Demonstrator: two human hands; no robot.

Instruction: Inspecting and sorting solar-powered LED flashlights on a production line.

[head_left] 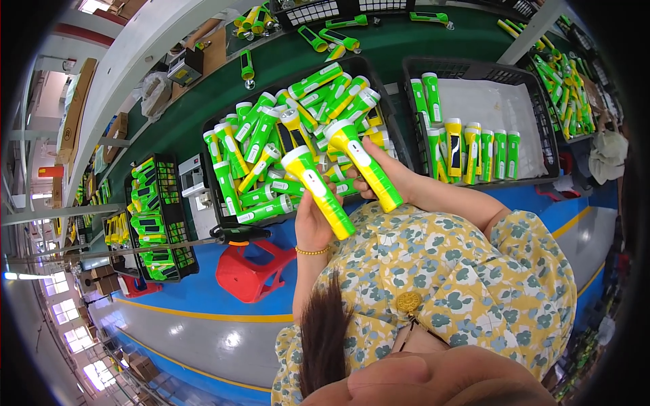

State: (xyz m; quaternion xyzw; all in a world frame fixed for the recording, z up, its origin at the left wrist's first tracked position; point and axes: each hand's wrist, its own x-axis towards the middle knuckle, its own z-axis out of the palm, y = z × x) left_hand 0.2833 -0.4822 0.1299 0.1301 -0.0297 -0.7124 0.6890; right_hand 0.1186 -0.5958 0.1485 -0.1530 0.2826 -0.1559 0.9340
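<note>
My left hand (311,222) is closed around a yellow and green flashlight (319,193), its white-rimmed head tilted up and away from me. In my right hand (393,169) is a second flashlight (369,169) of the same kind, gripped along its body and held at a similar slant. Both are over the near side of a black crate (391,115) heaped with more such flashlights, lying in mixed directions. Some in the heap, such as a yellow flashlight (291,125) just beyond my hands, show a dark panel. My fingers are partly hidden behind the flashlights.
Right of the heap, another black crate (484,68) with a white liner holds several upright flashlights. Loose flashlights lie on the green work surface (274,68) beyond. A black-handled tool (240,233) and a red stool (250,274) are at left, near a filled crate (179,233).
</note>
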